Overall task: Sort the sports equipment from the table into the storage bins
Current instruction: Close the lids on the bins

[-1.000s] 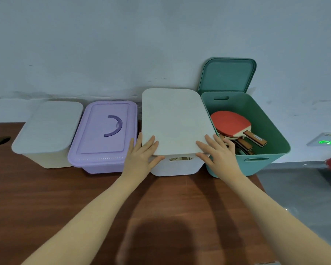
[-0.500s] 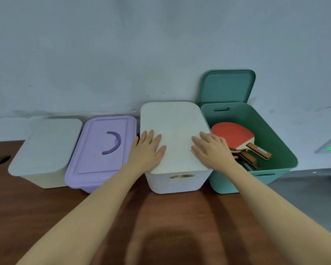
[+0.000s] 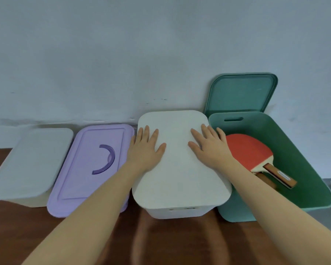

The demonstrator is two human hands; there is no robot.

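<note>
Palms flat, fingers spread: left hand (image 3: 144, 151) and right hand (image 3: 208, 148) press down on the white lid (image 3: 180, 169), gripping nothing. A second ago those fingers sat at the lid's near edge; now they've slid up to its middle and the lid lies level on the white bin (image 3: 178, 212), so I'd call that bin closed. Count them along the wall: four bins, three lidded. Far left, a pale bin (image 3: 27, 163); next, the purple bin (image 3: 92, 167) with its curved handle; then white; at the right the green bin (image 3: 294, 161), open, its green lid (image 3: 241, 92) propped against the wall. Inside, one red paddle (image 3: 250, 152) shows plainly, with another handle just under it. No gear shows on the table (image 3: 170, 241), so sorting looks nearly done.
</note>
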